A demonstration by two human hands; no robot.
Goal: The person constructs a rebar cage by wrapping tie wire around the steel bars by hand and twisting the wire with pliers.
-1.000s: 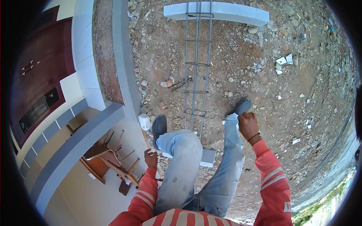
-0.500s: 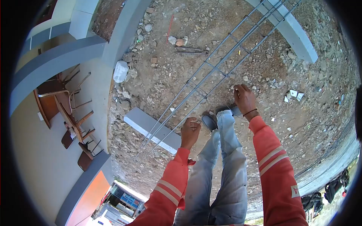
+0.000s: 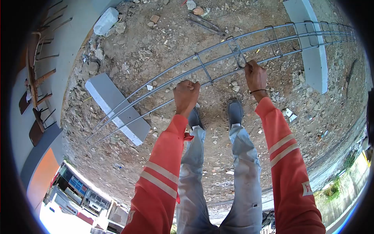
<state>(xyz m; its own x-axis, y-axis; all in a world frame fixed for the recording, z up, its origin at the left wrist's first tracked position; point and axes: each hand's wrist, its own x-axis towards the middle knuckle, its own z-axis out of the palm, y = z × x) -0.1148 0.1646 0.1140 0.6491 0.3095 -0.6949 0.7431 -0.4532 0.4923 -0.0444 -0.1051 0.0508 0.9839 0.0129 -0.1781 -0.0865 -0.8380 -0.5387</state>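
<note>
A long rebar cage (image 3: 203, 69), made of steel bars joined by square stirrups, runs across in front of me from lower left to upper right. My left hand (image 3: 187, 96) is closed in a fist around its nearest bar, left of a stirrup. Farther right, my right hand (image 3: 256, 78) has its fingers curled round the same bar, close to another stirrup. Both palms are hidden. The cage passes over a grey concrete block (image 3: 117, 109) at the left and a second grey block (image 3: 311, 46) at the right.
Rubble and loose stones cover the dirt ground (image 3: 218, 156). A large whitish lump (image 3: 106, 21) lies by the wall at upper left, near stacked wooden chairs (image 3: 41, 80). White tile pieces (image 3: 290, 114) lie right of my feet. A dark forked piece (image 3: 204, 24) lies beyond the cage.
Both hands have gone from hovering near the cage to closing on its near bar. My feet have moved apart, and the view has turned, so the cage now lies more crosswise.
</note>
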